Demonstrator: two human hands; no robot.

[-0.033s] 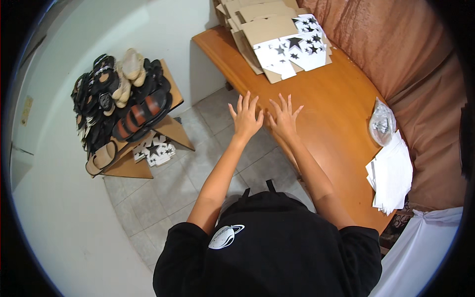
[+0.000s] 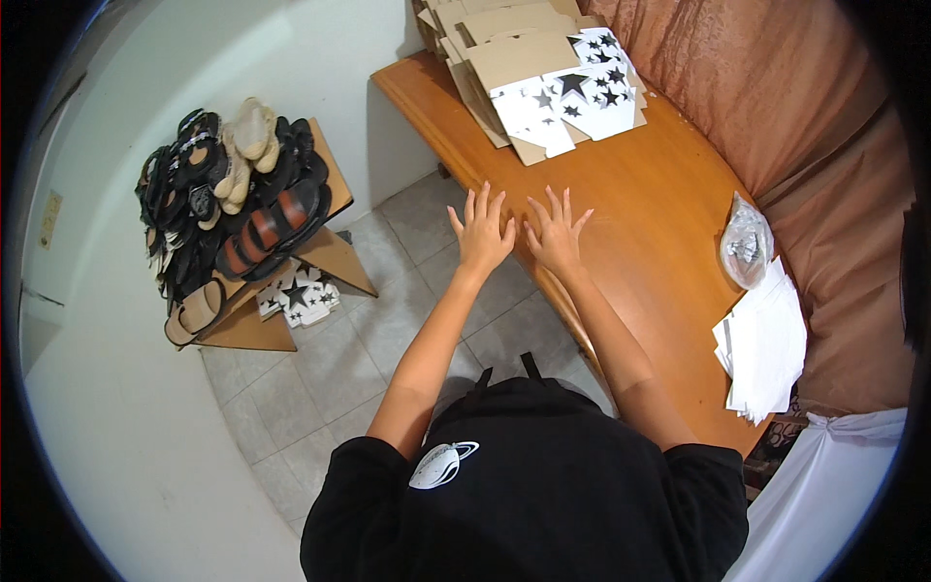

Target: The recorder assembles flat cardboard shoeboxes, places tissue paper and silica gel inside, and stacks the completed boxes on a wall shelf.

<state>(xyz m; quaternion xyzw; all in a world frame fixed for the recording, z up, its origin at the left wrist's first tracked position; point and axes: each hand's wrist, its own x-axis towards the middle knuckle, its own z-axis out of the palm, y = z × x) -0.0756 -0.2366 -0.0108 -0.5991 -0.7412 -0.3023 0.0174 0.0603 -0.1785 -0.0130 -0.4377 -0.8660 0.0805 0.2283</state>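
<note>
Both hands are held out in front of me, side by side with fingers spread and nothing in them. My left hand (image 2: 484, 231) is seen over the table's left edge and the floor beyond it. Just to its right, my right hand (image 2: 559, 233) appears over the brown wooden table (image 2: 640, 233); whether it touches the top I cannot tell. Nearest to both hands is a stack of flattened cardboard boxes (image 2: 504, 60) at the table's far end. Its top box has a white part printed with black stars (image 2: 572, 92).
A clear plastic bag (image 2: 747, 242) of small things lies by the table's right edge, beside a pile of white paper sheets (image 2: 766, 344). To the left, a small wooden stand (image 2: 335, 184) bears heaped sandals and shoes (image 2: 233, 184); a star-printed box (image 2: 299, 296) shows beneath. A brown curtain (image 2: 776, 107) hangs at right.
The view has shifted very slightly, so the table and the shoe stand appear a little further left. Both hands keep the same spread pose.
</note>
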